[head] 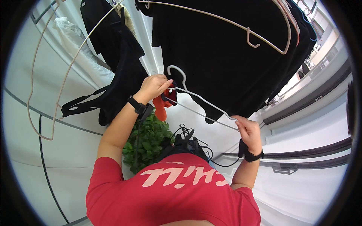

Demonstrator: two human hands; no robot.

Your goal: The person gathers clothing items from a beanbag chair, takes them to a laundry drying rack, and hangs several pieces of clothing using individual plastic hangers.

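A white clothes hanger [204,99] is stretched between my two hands, its hook pointing up and away from my body. My left hand [155,87] grips one end of it. Just beside those fingers hangs an orange-red and dark cloth item [160,109]; whether the fingers also pinch it, I cannot tell. The hanger's other end is in my right hand [249,130], between thumb and fingers. Right behind the hanger hangs a large black garment [215,59]. Another black garment with thin straps [121,82] hangs to the left of my left hand.
Pale wire hangers [72,63] hang at the upper left, with another hanger [226,19] in front of the black cloth. White fabric [82,53] hangs far left. A leafy green plant [147,141] and black cables [192,141] are below. Sliding window frames [308,154] run along the right.
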